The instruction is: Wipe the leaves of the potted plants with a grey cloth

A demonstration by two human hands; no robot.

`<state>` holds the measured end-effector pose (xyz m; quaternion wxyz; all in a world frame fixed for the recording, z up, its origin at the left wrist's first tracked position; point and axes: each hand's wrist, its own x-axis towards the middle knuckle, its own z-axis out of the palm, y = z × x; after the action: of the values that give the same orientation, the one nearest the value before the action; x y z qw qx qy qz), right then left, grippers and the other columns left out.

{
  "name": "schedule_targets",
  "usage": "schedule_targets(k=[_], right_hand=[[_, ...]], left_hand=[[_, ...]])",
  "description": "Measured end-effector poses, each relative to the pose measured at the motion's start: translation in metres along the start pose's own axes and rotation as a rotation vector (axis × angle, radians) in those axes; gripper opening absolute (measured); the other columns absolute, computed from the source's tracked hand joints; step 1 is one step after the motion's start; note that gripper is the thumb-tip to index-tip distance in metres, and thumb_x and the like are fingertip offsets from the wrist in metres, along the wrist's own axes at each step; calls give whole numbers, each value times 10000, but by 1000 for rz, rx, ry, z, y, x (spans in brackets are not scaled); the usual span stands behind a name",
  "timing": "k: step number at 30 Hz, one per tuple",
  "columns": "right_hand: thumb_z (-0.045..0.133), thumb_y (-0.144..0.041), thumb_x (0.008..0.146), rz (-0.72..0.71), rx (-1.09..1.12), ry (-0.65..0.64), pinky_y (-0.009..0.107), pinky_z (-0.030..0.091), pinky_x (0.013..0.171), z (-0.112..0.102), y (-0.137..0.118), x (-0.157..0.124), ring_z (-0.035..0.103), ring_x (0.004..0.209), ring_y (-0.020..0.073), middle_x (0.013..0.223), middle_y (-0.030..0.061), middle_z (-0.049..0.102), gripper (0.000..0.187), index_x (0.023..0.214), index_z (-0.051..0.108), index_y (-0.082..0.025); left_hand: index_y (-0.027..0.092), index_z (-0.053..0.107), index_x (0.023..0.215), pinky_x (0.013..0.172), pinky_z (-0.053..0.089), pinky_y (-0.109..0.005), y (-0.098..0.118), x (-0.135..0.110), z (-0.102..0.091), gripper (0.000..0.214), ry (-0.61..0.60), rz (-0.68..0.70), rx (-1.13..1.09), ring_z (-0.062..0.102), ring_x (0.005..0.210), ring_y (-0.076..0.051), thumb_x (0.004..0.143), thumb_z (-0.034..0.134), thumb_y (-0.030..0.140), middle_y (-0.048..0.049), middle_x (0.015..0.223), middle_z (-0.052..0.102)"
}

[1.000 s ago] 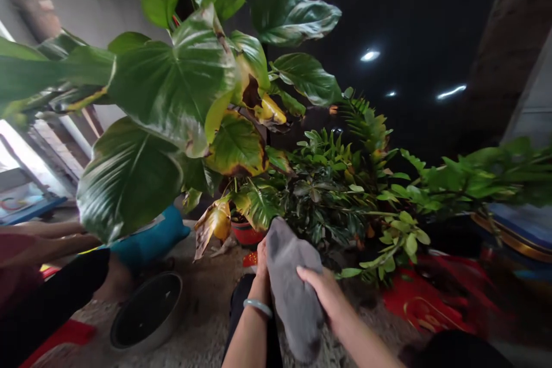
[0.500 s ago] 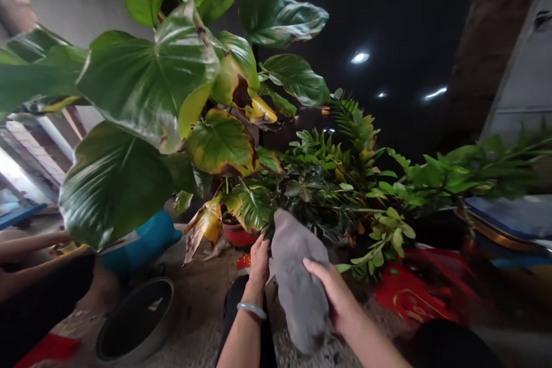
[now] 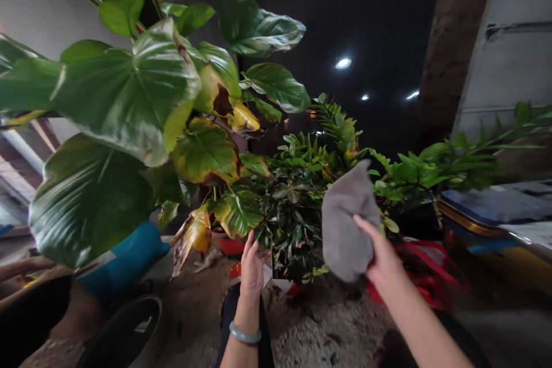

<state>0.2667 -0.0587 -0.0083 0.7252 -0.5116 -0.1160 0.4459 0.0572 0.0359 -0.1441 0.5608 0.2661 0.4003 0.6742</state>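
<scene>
My right hand (image 3: 382,259) grips a grey cloth (image 3: 345,218) and holds it up against the small-leaved green plant (image 3: 401,175) on the right. My left hand (image 3: 251,264), with a pale bangle on the wrist, is raised with fingers stretched up, touching the tip of a green leaf (image 3: 237,213) low on the big-leaved plant (image 3: 129,92). A dark-leaved bush (image 3: 297,195) stands between the two hands. A red pot (image 3: 228,246) shows behind the left hand.
A round dark bowl (image 3: 125,333) lies on the rough stone ground at lower left, beside a blue object (image 3: 129,253). Another person's arm and dark clothing (image 3: 26,310) are at the far left. Red fabric (image 3: 418,276) and a gold-rimmed tray (image 3: 474,218) are on the right.
My right hand lifted the grey cloth up and to the right, away from my left hand, onto the right-hand plant. My left hand let go of the cloth and now touches a leaf.
</scene>
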Motion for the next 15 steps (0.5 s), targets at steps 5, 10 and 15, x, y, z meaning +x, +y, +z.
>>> schedule_targets(k=[5,10,15], right_hand=[[801,-466,535,290,-199,-205,388,556,666,-41,53,-42,710,727,310,709,91,749,398,776,725,-159],[830,-418,479,-59,-87,-15,369,539,575,-30,-10,-38,694,692,297,729,79,743,503,884,714,-143],[808,-292,452,-216,84,156,376,562,676,-5,-15,5,695,789,283,737,40,744,385,803,695,-183]], left_hand=[[210,665,940,612,478,-262,-6,0,3,431,15,-91,-30,639,749,-173,538,759,330,-24,875,704],[187,628,774,604,485,-274,-10,-7,10,405,-57,-191,-10,617,678,-161,442,827,307,11,738,666],[169,640,774,599,495,-300,-20,-17,15,421,-157,-274,70,619,760,-203,460,842,364,-24,788,656]])
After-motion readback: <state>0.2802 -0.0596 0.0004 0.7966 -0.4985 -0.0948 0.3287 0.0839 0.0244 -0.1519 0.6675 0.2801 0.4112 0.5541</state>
